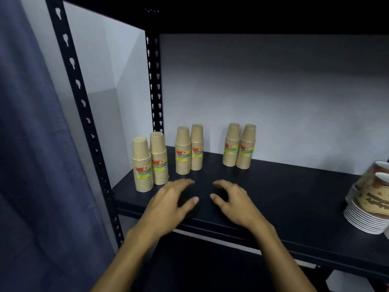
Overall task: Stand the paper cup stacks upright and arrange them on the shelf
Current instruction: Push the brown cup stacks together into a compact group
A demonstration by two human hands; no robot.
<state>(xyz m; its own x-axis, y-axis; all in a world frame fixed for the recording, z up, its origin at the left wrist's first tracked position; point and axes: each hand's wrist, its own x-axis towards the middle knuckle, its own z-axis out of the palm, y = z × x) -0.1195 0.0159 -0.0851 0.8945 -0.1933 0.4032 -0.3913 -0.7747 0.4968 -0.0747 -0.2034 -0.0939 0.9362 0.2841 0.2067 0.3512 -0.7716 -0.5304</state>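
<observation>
Three twin packs of brown paper cups stand upright, mouths down, on the black shelf [284,192]. The left pack [149,163] is at the shelf's left end, the middle pack [189,150] is a little further back, and the right pack [239,147] stands nearer the wall. Each carries a yellow-green label. My left hand [171,203] and my right hand [233,201] hover over the shelf's front, in front of the middle pack. Both have spread, curled fingers and hold nothing.
A tilted stack of printed paper bowls [370,201] sits at the shelf's right end. Black perforated uprights [83,102] frame the left side, with a blue curtain [29,144] beyond. A white wall [273,91] backs the shelf, and a dark board closes it overhead.
</observation>
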